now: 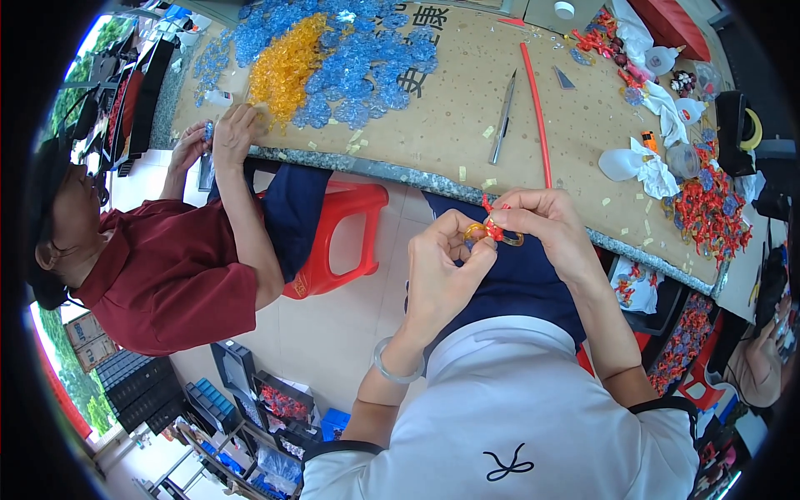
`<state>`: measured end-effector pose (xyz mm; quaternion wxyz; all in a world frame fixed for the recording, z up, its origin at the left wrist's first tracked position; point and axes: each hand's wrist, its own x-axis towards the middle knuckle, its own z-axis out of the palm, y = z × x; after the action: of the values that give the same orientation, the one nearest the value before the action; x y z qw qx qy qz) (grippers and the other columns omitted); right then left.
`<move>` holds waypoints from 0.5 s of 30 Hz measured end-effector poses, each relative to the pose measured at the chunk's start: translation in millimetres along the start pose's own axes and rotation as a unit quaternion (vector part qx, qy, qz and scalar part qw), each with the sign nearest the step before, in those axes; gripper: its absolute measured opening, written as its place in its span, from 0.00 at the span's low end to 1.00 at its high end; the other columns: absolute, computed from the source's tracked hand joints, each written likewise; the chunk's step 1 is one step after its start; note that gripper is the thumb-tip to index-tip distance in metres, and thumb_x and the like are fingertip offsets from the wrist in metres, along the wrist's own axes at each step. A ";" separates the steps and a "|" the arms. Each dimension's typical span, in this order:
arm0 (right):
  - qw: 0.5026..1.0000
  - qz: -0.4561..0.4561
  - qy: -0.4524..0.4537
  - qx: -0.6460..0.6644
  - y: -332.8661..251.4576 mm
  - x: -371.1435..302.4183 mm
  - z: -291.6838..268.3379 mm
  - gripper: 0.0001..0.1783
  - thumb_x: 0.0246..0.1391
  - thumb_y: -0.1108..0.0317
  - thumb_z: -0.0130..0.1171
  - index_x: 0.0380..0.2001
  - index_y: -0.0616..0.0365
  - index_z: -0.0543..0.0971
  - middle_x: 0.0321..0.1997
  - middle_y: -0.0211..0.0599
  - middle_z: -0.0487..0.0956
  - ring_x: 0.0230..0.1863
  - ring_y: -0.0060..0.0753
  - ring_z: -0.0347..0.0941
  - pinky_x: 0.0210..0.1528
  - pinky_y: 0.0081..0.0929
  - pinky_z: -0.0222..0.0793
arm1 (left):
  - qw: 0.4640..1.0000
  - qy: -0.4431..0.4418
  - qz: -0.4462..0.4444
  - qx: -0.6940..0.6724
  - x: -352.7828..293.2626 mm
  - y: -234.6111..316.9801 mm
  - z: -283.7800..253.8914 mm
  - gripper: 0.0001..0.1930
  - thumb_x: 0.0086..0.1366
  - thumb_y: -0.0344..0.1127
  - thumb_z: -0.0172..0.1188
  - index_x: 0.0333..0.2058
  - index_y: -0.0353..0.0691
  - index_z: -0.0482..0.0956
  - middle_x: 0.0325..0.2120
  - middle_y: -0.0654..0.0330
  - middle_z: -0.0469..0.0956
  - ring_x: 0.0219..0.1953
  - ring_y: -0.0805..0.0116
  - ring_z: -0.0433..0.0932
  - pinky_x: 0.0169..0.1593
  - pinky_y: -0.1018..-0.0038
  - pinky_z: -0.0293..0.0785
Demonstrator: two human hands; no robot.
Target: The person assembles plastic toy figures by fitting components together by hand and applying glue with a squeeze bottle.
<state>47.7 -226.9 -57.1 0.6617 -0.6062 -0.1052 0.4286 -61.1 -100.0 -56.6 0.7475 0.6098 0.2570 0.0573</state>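
Note:
Over my lap, just off the table's near edge, both my hands meet around a small red plastic piece point(495, 227) with thin prongs. My left hand point(446, 254) pinches it from the left, and a clear yellow piece point(475, 231) shows between those fingers. My right hand point(546, 225) grips the upper right of the red piece with thumb and forefinger. A dark curved bit sticks out below the right fingers; its kind is not clear. How the red and yellow parts join is hidden by my fingertips.
On the table point(450, 125) lie blue clear pieces point(367, 75), yellow pieces point(287, 62), a craft knife point(504, 117) and a red rod point(537, 117). Red pieces point(708, 208) and bottles point(621, 164) stand right. A co-worker point(183, 267) sits left beside a red stool point(346, 242).

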 end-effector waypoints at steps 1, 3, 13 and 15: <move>1.000 0.000 0.000 0.000 -0.5 0.1 0.4 0.10 0.53 0.69 0.59 0.29 0.67 0.82 0.25 0.29 0.78 0.29 0.15 0.70 0.33 0.16 0.63 | 1.000 -0.002 0.001 -0.005 0.0 -0.3 -0.1 0.02 0.55 0.23 0.58 0.27 0.31 0.74 0.22 0.66 0.74 0.22 0.87 0.65 0.25 0.86 0.63; 1.000 -0.002 0.001 0.006 -2.2 0.1 1.1 0.09 0.53 0.69 0.59 0.28 0.67 0.82 0.25 0.29 0.78 0.29 0.15 0.69 0.33 0.16 0.62 | 1.000 0.000 0.000 0.001 -0.1 0.2 0.5 0.02 0.55 0.23 0.58 0.27 0.30 0.74 0.22 0.66 0.74 0.22 0.87 0.65 0.25 0.86 0.63; 1.000 -0.004 -0.016 0.026 -1.7 1.5 -1.3 0.09 0.53 0.70 0.59 0.29 0.66 0.82 0.29 0.29 0.78 0.32 0.16 0.71 0.38 0.17 0.65 | 0.989 0.038 0.083 0.116 -1.7 1.2 4.9 0.05 0.52 0.24 0.60 0.27 0.30 0.73 0.20 0.61 0.76 0.15 0.83 0.67 0.20 0.83 0.61; 0.999 -0.001 -0.019 0.033 -2.5 1.1 -1.6 0.09 0.53 0.69 0.59 0.29 0.66 0.82 0.29 0.29 0.78 0.33 0.16 0.71 0.38 0.17 0.65 | 0.990 0.036 0.082 0.109 -1.3 0.2 4.4 0.05 0.52 0.24 0.60 0.27 0.30 0.73 0.21 0.62 0.76 0.16 0.83 0.67 0.20 0.83 0.62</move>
<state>50.6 -227.0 -55.7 0.6798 -0.5760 -0.1042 0.4420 -60.2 -104.4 -55.5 0.6594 0.7045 0.2374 0.1120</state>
